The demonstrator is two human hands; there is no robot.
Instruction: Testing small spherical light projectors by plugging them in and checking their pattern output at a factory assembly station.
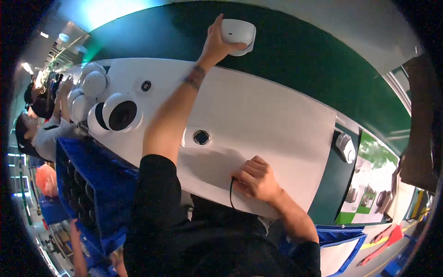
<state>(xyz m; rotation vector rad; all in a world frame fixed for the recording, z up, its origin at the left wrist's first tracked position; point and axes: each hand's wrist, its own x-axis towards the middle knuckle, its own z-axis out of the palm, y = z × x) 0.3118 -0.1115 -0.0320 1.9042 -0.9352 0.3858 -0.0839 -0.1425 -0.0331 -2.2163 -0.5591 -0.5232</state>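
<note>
At the far side of the bench my left hand (pixel 217 46) is wrapped round a white rounded plastic housing (pixel 238 35), thumb along its near side. The housing has a small dark slot and is over the green surface (pixel 295 64). Close to the bench's near edge, my right hand (pixel 256 179) is closed on a thin black cable (pixel 231 196), which hangs down towards my body. Between my arms, a small round black lens-like part (pixel 201 137) in a pale surround is on the white work surface (pixel 267 120). What the cable's upper end joins is hidden in my fingers.
Several white ball-shaped devices stand at left, one with a black face (pixel 122 114). A black ring (pixel 146 86) lies nearby. A blue crate (pixel 99 184) holds dark round parts. At right are a white device (pixel 345 147) and a green-and-white printed box (pixel 367 184). Another person (pixel 46 138) works at far left.
</note>
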